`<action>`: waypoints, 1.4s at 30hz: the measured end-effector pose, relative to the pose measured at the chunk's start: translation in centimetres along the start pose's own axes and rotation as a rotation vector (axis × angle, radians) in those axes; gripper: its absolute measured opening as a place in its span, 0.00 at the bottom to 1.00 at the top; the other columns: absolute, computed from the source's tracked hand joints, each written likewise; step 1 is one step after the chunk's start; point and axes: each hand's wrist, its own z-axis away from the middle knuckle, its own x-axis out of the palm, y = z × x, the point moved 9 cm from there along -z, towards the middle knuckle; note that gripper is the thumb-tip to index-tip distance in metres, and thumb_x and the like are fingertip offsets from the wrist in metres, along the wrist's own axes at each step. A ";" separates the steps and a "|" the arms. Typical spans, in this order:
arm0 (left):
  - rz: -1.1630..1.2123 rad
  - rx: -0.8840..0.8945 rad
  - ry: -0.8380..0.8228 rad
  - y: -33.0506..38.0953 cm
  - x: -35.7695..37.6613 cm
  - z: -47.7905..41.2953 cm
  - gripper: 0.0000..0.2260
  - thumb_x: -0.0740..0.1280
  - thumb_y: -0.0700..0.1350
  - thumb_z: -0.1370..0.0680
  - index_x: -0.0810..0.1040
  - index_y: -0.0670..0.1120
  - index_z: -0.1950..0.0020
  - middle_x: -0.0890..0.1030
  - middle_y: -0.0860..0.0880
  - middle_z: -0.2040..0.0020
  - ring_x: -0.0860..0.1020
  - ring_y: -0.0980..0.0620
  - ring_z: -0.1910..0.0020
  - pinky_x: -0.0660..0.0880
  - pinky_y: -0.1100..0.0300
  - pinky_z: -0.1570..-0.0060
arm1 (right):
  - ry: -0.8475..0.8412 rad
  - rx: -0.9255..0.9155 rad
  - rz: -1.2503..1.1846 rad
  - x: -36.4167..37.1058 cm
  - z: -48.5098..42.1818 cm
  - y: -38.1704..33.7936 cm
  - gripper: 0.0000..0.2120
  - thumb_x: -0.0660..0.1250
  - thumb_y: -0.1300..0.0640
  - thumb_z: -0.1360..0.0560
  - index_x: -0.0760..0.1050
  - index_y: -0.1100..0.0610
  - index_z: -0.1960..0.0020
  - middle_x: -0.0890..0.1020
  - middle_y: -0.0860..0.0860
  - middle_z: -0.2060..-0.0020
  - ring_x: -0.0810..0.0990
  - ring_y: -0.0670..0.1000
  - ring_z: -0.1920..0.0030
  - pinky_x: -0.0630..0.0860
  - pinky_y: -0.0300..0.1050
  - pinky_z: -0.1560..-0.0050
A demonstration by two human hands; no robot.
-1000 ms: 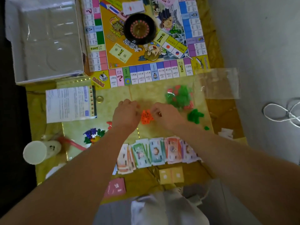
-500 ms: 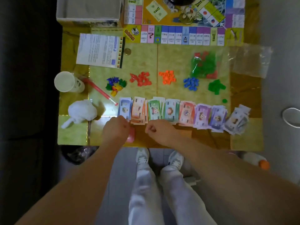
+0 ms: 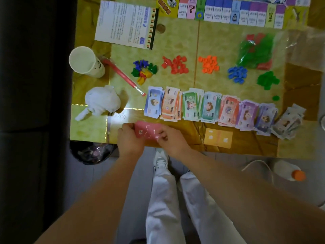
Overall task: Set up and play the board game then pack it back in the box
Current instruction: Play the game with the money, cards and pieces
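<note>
We are holding the pink card deck (image 3: 147, 132) at the lower middle of the frame, over the near edge of the bench (image 3: 88, 125) — our left hand (image 3: 131, 138) is clamping its left end and our right hand (image 3: 173, 140) is pinching its right corner, where a second ago both were working at the orange pieces (image 3: 209, 65) further up. With the banknotes (image 3: 211, 108) lying in a row just above, we are judging that setup is moving on to the cards — the yellow deck (image 3: 218, 138) is waiting to the right.
</note>
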 end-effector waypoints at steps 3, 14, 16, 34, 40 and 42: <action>0.081 -0.022 -0.036 -0.1 0.2 -0.4 0.21 0.75 0.43 0.30 0.74 0.39 0.40 0.78 0.47 0.47 0.78 0.45 0.49 0.76 0.50 0.49 | 0.025 0.019 0.031 0.3 -0.8 0.0 0.07 0.63 0.62 0.22 0.76 0.58 0.45 0.82 0.56 0.49 0.79 0.54 0.48 0.76 0.48 0.45; 0.207 0.165 -0.147 0.6 0.2 0.2 0.06 0.69 0.38 0.24 0.78 0.45 0.48 0.81 0.50 0.56 0.79 0.50 0.55 0.74 0.56 0.54 | 0.057 0.008 -0.025 -1.0 -0.4 -0.6 0.13 0.68 0.60 0.26 0.66 0.55 0.46 0.73 0.47 0.67 0.73 0.46 0.65 0.71 0.42 0.65; 0.308 0.185 -0.196 0.6 0.0 0.4 0.06 0.69 0.38 0.24 0.79 0.46 0.49 0.82 0.51 0.56 0.79 0.53 0.56 0.75 0.56 0.53 | 0.127 -0.033 -0.061 -2.2 0.3 -0.8 0.17 0.70 0.60 0.26 0.66 0.54 0.42 0.72 0.47 0.68 0.72 0.46 0.67 0.74 0.48 0.61; 0.077 0.355 -0.187 3.5 2.9 1.5 0.10 0.67 0.34 0.25 0.79 0.45 0.48 0.67 0.50 0.48 0.74 0.54 0.54 0.73 0.65 0.47 | 0.240 -0.185 0.183 -4.1 1.4 0.1 0.05 0.67 0.63 0.26 0.75 0.55 0.52 0.69 0.43 0.63 0.72 0.47 0.61 0.74 0.47 0.58; -0.211 0.552 -0.166 6.6 0.6 1.6 0.07 0.66 0.42 0.26 0.81 0.46 0.49 0.77 0.49 0.57 0.75 0.50 0.56 0.70 0.55 0.60 | 0.193 -0.228 0.244 -5.8 1.4 -2.5 0.04 0.67 0.58 0.25 0.75 0.56 0.50 0.66 0.44 0.63 0.68 0.46 0.60 0.66 0.41 0.59; -0.188 0.467 -0.342 7.2 1.2 1.2 0.08 0.66 0.48 0.25 0.81 0.44 0.53 0.80 0.47 0.60 0.77 0.48 0.59 0.72 0.51 0.59 | 0.160 -0.239 0.326 -6.8 1.2 -3.5 0.09 0.67 0.56 0.24 0.77 0.58 0.46 0.68 0.46 0.57 0.70 0.46 0.57 0.70 0.42 0.56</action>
